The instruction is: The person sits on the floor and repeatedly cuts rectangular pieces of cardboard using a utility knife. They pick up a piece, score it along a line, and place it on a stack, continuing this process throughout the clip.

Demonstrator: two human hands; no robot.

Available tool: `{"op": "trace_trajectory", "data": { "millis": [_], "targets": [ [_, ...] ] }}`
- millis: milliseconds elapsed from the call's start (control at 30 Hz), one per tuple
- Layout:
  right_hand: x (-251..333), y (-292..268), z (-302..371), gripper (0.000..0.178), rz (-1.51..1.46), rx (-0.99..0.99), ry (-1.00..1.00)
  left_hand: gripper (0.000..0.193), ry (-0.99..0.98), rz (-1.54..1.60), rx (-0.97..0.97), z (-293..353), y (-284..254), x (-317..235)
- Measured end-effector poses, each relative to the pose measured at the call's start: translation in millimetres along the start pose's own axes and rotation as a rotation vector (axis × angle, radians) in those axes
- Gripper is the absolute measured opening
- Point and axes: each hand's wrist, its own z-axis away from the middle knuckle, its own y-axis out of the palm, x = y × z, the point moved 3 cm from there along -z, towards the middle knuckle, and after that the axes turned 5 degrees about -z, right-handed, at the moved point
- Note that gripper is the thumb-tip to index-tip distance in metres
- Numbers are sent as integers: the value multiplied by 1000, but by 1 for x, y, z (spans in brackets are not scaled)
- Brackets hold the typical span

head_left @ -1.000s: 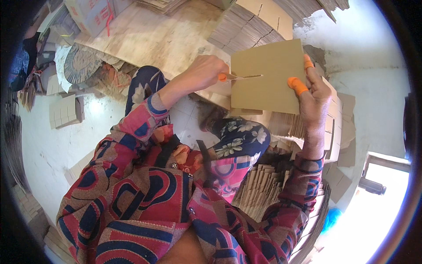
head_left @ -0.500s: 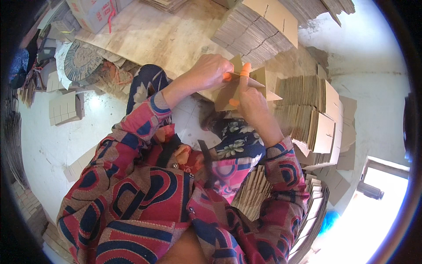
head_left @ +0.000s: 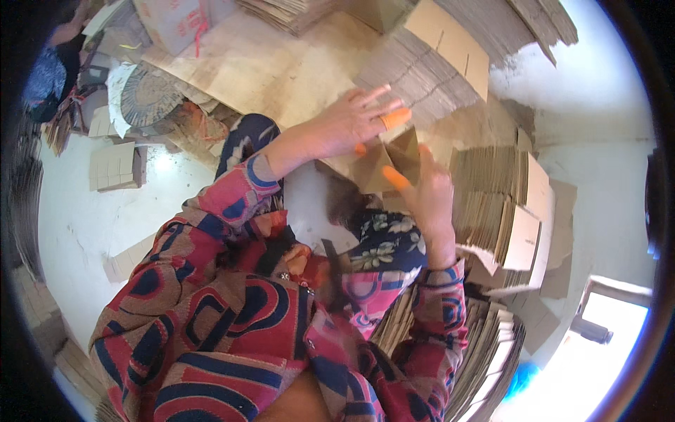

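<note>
A small assembly of crossed brown cardboard pieces (head_left: 380,169), a cardboard divider by its look, stands between my hands above my lap, slightly blurred. My right hand (head_left: 432,193) grips it from the right side, its orange-covered thumb against the near face. Just above and to the left, my left hand (head_left: 355,123) has its fingers stretched out and apart. Orange finger covers show on its thumb and one finger. The left thumb is close to the divider's upper left edge; whether it touches cannot be made out.
A tall stack of slotted cardboard sheets (head_left: 425,67) stands on the wooden table (head_left: 281,67) ahead. More stacked cardboard (head_left: 489,179) is at my right, with folded pieces (head_left: 492,337) below. A small stack (head_left: 114,165) lies on the floor at left, and a printed carton (head_left: 172,24) stands far left.
My left hand has gone from a closed grip at the divider to spread fingers. My right hand has turned, its pointing finger no longer raised over the divider. The view has shifted slightly.
</note>
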Motion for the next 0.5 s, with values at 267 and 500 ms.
{"op": "trace_trajectory", "data": {
  "millis": [267, 500],
  "targets": [
    [-4, 5, 15, 25, -277, -72, -120, 47, 75, 224, 359, 2, -26, -10],
    [35, -20, 8, 37, 36, -298, -346, 25, -30, -59, 236, 18, -70, 1]
  ]
}}
